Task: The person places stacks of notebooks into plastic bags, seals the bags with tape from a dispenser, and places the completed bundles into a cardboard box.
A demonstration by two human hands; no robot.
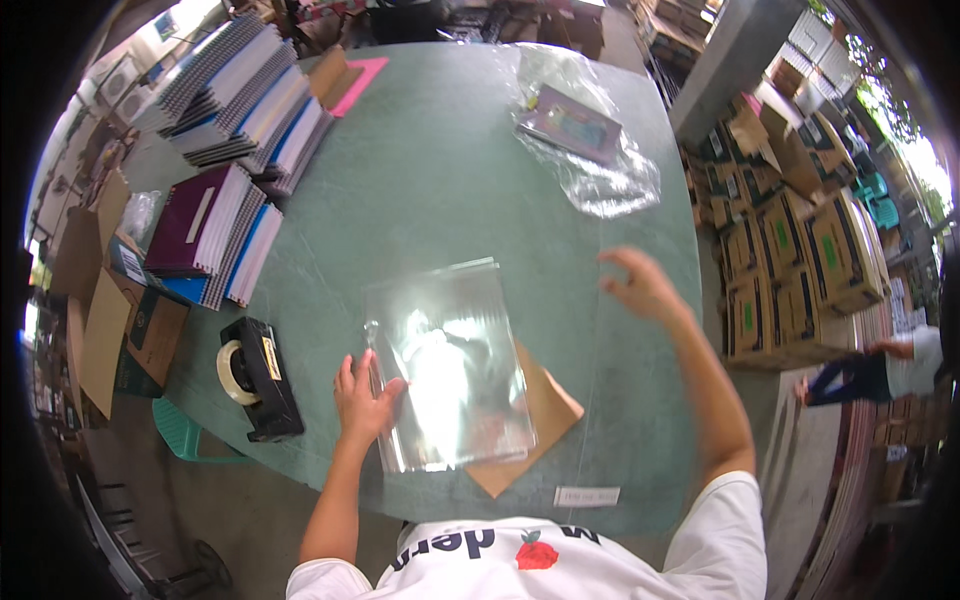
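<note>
Your left hand [362, 402], fingers spread, touched the clear sleeves [450, 350] over brown card [553, 408] at the table's [450, 180] near side — a steadying step, apparently. Your right hand [645, 287] hovered apart, loosely curled, seemingly empty — lifting one sleeve called for a fine pinch.

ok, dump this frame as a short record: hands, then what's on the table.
left hand: at left edge of the clear plastic sheets; grip unclear
right hand: nothing visibly held, raised right of the sheets, blurred
under sheets: brown paper piece, partly covered
table left: black tape dispenser, stacked spiral-bound notebooks
table far right: crumpled clear plastic wrap
table near edge: small white strip
</note>
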